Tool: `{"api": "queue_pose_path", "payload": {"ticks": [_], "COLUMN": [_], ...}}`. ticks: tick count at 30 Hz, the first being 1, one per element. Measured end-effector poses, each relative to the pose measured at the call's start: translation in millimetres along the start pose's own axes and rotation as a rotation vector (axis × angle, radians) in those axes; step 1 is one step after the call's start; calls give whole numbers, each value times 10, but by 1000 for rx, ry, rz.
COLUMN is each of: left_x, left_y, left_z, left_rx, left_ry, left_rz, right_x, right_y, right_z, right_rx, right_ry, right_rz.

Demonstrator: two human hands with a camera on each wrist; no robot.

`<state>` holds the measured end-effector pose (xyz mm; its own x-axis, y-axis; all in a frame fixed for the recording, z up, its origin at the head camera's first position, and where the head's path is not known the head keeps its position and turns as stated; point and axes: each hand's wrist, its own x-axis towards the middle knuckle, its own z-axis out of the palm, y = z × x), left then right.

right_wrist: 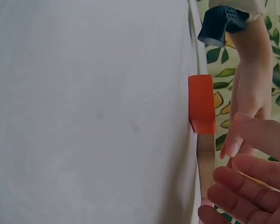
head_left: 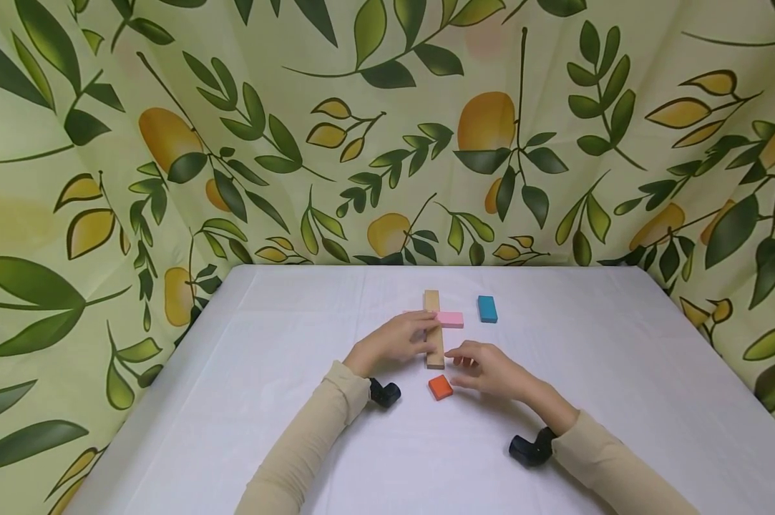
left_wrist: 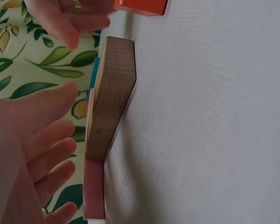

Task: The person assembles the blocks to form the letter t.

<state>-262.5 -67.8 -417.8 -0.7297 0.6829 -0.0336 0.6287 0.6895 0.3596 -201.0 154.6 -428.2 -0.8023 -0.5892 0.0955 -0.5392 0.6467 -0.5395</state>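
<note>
Natural wood blocks (head_left: 435,352) and pink blocks (head_left: 451,320) lie flat on the white cloth in a cross shape. My left hand (head_left: 398,336) hovers over the cross's left side with fingers loosely extended, hiding part of the pink arm. In the left wrist view, nothing sits between its thumb and fingers, and a pink block (left_wrist: 94,189) shows beyond the wood. To the right of the lower wood block, my right hand (head_left: 490,368) is held with relaxed, spread fingers and grips nothing. An orange block (head_left: 440,388) lies just below the cross, close to the right fingertips.
A blue block (head_left: 486,309) lies to the right of the cross's top. White cloth covers the table (head_left: 284,322), and a leaf-and-fruit patterned curtain (head_left: 387,143) hangs behind and at the sides. Black wrist cameras (head_left: 530,449) sit under both forearms.
</note>
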Motion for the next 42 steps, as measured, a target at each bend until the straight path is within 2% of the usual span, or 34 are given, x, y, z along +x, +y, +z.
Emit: {"api": "queue_pose_path", "payload": {"ticks": [7,14,20,24,31,38,42], "left_x": [32,36,45,53,81,91,94], "left_y": [7,8,-4,-15,-22,-26,-34], "left_z": [42,66,86,94,92,63,66], "left_rx": [10,-17,-11,-14,-76,-130,-149], "left_ry": [-29,-43,-35,-32,-22,-32,-25], "left_rz": [-28,-48,-40,-41,-37,-86,-81], "right_x": [-58,-80,-85,-78,-50,1,10], "right_y": [-8,-9,-14,-12,0,6,9], "right_z": [70,127,179,205,200,199,206], "right_rx": [113,234,290,310,297,311,298], "right_ry": [17,1,-23,-25,-43,-55,-45], "right_rz": [-17,54,84,105,110,143,155]}}
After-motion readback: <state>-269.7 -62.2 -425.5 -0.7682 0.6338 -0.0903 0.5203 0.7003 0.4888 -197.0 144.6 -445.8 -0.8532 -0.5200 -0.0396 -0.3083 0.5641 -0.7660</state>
